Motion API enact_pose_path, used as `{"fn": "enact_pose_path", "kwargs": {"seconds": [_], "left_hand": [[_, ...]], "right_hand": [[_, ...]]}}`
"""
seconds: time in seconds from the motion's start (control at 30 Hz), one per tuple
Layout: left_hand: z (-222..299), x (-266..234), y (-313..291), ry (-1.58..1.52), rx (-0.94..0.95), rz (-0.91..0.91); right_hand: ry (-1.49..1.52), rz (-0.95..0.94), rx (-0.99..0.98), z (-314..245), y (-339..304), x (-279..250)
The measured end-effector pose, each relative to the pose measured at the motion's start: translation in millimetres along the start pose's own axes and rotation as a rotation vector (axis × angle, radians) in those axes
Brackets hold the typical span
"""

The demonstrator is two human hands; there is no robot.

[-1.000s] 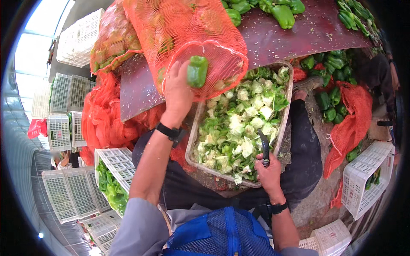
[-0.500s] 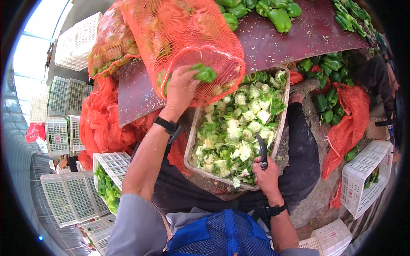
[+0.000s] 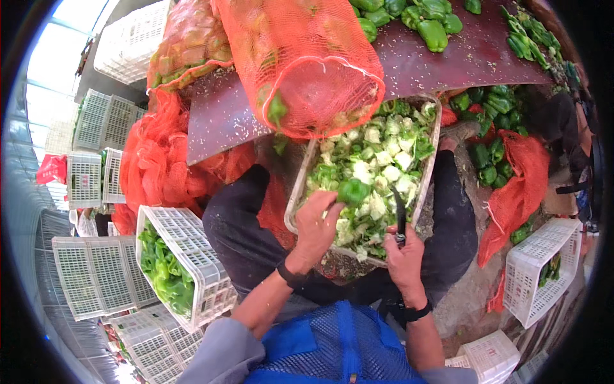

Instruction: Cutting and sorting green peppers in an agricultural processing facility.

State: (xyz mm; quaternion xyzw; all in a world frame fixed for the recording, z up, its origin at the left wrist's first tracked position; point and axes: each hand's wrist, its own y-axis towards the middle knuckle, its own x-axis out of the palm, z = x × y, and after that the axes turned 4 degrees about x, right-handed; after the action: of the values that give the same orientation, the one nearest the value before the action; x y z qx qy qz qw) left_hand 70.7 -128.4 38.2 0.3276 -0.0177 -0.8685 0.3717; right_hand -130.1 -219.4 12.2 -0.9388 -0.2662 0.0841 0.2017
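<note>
A green bell pepper [image 3: 354, 191] is gripped in the fingertips of my left hand [image 3: 314, 224], above the near left part of a pale tray [image 3: 295, 203]. The tray is heaped with cut pepper cores and pale green scraps [image 3: 377, 160]. My right hand [image 3: 404, 257] is closed round the handle of a knife [image 3: 400, 208], its dark, curved blade pointing away from me over the scraps. Beyond the tray, an orange mesh bag [image 3: 300, 57] lies on its side with its mouth toward me, a green pepper [image 3: 277, 110] showing at its left edge.
Whole peppers [image 3: 432, 29] lie on the dark red board [image 3: 460, 57] at the back. White crates [image 3: 211, 275] stand at left, one holding green peppers [image 3: 163, 269]. Another crate [image 3: 540, 272] is at right, near more mesh bags [image 3: 521, 173] and peppers on the floor.
My left hand has drawn back from the mesh bag's mouth to above the tray, bringing the bell pepper. The knife stays in my right hand, nearly in place.
</note>
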Motion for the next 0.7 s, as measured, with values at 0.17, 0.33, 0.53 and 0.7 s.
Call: {"fn": "enact_pose_path", "kwargs": {"seconds": [0.17, 0.33, 0.53, 0.7], "left_hand": [[-13, 8, -59, -0.093, -0.14, 0.047], [-13, -1, -64, 0.01, -0.052, 0.03], [-8, 1, -74, 0.068, 0.015, -0.015], [-18, 2, -80, 0.096, 0.047, -0.024]], "right_hand": [[-0.297, -0.071, -0.13, -5, -21, 14], [-0.466, -0.114, -0.141, -10, -37, 17], [-0.655, -0.067, -0.229, -1, -40, 28], [-0.75, -0.057, -0.277, 19, -35, 45]]}}
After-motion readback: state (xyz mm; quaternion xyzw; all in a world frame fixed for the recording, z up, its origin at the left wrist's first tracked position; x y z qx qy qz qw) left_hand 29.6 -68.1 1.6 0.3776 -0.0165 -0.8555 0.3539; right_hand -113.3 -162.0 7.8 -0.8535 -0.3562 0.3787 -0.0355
